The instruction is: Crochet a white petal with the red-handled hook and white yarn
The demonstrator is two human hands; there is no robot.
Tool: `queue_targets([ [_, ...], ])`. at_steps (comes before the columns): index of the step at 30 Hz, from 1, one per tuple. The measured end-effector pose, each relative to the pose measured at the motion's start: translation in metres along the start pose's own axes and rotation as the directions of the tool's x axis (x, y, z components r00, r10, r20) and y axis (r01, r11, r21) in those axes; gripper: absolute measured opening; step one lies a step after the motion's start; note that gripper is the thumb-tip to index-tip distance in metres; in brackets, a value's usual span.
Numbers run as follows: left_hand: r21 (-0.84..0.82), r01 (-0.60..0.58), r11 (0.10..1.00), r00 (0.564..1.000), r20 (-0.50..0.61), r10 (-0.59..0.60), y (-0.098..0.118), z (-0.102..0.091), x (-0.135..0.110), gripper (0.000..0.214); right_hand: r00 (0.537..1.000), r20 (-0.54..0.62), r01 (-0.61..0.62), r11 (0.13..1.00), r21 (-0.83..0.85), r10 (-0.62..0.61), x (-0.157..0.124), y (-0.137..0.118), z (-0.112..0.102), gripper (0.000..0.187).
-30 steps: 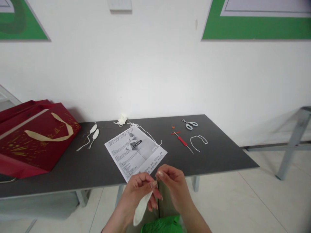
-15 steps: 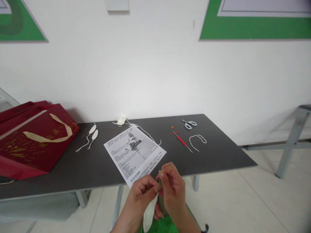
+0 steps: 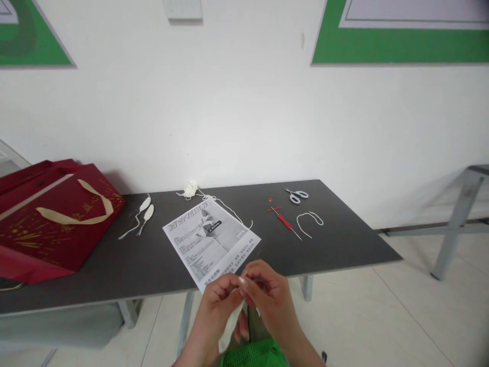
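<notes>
A long white crocheted petal point(image 3: 230, 329) hangs from the fingers of my left hand point(image 3: 218, 311), which is pinched on its upper end. My right hand point(image 3: 267, 298) meets it at the fingertips, thumb and forefinger pressed together. What the right fingers hold is hidden; a short bit of white shows under them. Both hands are in front of the table's near edge, over the bottom of a printed pattern sheet point(image 3: 212, 239). Two similar white petals point(image 3: 147, 211) with yarn tails lie on the left of the table.
On the dark table point(image 3: 153, 270) a red gift bag point(image 3: 57, 219) fills the left end. White yarn point(image 3: 190, 189) is heaped by the wall. To the right lie a red-handled crochet hook point(image 3: 284, 221), scissors point(image 3: 296, 195), a small orange ring point(image 3: 270, 200) and a white cord point(image 3: 310, 219). Green mesh point(image 3: 255, 355) is below my hands.
My hands have drawn closer together at the fingertips, and the right hand has shifted slightly down and left. The petal hangs a little further left and higher. The things on the table stay put.
</notes>
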State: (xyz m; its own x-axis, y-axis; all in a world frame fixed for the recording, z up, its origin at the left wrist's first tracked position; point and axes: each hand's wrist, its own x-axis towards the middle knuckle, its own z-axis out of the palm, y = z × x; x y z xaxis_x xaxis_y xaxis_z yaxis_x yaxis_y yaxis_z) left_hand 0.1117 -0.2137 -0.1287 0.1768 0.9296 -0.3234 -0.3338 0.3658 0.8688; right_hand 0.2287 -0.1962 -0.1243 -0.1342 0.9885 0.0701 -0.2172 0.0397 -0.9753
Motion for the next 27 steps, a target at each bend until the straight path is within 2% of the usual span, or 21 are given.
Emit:
queue_targets([
  [6, 0.117, 0.014, 0.993, 0.999, 0.048, -0.019, 0.009, -0.004, 0.004, 0.027, 0.999, -0.005, -0.034, 0.995, 0.091, 0.035, -0.001, -0.004, -0.002, 0.021],
  [13, 0.068, 0.108, 0.992, 0.981, 0.154, -0.118, 0.009, -0.013, 0.013, 0.023, 0.998, -0.021, -0.053, 0.983, 0.175, 0.058, -0.002, 0.005, 0.0, 0.023],
  [16, 0.004, 0.155, 0.988, 0.961, 0.23, -0.152, 0.017, -0.02, 0.013, 0.024, 0.993, -0.118, 0.005, 0.994, 0.113, 0.008, -0.002, 0.009, -0.003, 0.023],
  [19, -0.1, 0.179, 0.979, 0.948, 0.285, -0.144, 0.029, -0.029, 0.006, 0.048, 0.966, -0.255, 0.068, 0.996, 0.053, -0.052, -0.003, 0.015, -0.007, 0.018],
  [21, -0.138, 0.097, 0.986, 0.979, 0.192, -0.069, 0.033, -0.033, 0.0, 0.05, 0.942, -0.321, 0.115, 0.993, 0.017, -0.103, -0.005, 0.019, -0.009, 0.016],
  [23, -0.153, 0.011, 0.988, 1.0, 0.023, -0.007, 0.032, -0.035, -0.003, 0.041, 0.928, -0.342, 0.157, 0.988, 0.004, -0.147, -0.008, 0.022, -0.008, 0.013],
  [25, -0.161, -0.084, 0.983, 0.988, -0.145, 0.06, 0.029, -0.034, -0.002, 0.031, 0.937, -0.315, 0.164, 0.986, 0.009, -0.153, -0.011, 0.025, -0.004, 0.013],
  [27, -0.166, -0.186, 0.968, 0.955, -0.263, 0.138, 0.026, -0.03, 0.001, 0.025, 0.959, -0.259, 0.121, 0.993, 0.015, -0.113, -0.016, 0.027, 0.001, 0.015],
])
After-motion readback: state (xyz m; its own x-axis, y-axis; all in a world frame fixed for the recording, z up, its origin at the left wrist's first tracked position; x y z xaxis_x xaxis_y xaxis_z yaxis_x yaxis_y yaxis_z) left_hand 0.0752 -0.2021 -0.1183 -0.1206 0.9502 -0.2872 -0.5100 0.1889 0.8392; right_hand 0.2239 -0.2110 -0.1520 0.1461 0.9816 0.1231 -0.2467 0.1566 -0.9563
